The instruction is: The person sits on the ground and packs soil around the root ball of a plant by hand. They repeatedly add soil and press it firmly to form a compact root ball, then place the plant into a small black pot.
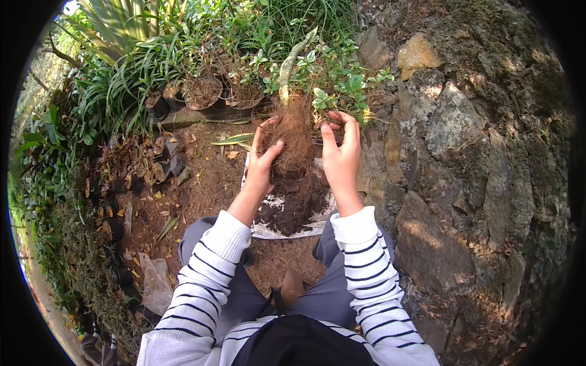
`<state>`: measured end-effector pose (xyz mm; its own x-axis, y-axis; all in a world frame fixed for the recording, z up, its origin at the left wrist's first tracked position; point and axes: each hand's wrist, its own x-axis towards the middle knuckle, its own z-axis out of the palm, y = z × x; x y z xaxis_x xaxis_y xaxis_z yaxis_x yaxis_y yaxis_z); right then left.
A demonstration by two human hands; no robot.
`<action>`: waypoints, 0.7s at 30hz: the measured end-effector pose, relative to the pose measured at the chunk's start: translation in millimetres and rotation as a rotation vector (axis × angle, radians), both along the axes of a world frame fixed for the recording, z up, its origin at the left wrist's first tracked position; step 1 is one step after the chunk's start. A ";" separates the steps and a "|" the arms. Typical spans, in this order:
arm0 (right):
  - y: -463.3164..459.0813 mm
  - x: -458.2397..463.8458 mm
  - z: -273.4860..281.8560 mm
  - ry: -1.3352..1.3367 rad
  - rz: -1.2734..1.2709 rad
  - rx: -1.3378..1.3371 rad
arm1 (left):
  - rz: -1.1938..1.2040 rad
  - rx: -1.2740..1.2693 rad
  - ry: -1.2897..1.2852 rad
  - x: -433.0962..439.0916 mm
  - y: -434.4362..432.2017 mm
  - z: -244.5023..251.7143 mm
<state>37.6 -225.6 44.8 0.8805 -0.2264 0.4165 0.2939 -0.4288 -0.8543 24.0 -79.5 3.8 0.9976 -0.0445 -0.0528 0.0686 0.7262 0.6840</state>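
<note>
My left hand (264, 160) cups the left side of a brown fibrous root ball (293, 137), its thumb pressed on the roots. From the top of the root ball a long, pale green succulent leaf (287, 68) rises upright, tapering to a point. My right hand (339, 142) is just right of the roots, fingers curled and apart, with soil on the fingertips; whether it holds anything is unclear. Below the roots, dark loose soil (290, 212) lies on a white plastic sheet (270, 231) between my knees.
Black pots (203, 96) with plants stand beyond the hands. A rough stone wall (439, 219) rises close on the right. A cut variegated leaf (233, 139) lies on the earth. Clear plastic (155, 281) lies at lower left, near dense greenery (50, 183).
</note>
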 end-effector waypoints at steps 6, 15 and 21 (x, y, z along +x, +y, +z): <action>9.3 -4.1 -23.1 0.114 0.322 0.182 | -0.126 0.017 -0.007 -7.3 -6.7 6.7; 19.3 -24.0 -1.0 -0.004 0.182 -0.479 | -0.058 0.037 -0.099 2.4 -17.5 -14.6; 15.3 -21.6 -8.4 0.078 0.182 -0.402 | 0.081 0.358 -0.189 2.9 -27.4 -9.4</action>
<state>16.1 -210.4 36.4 0.9232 0.1015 0.3708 0.3369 -0.6782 -0.6531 26.8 -106.9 -5.6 0.9907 0.0226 0.1341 -0.1304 0.4383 0.8893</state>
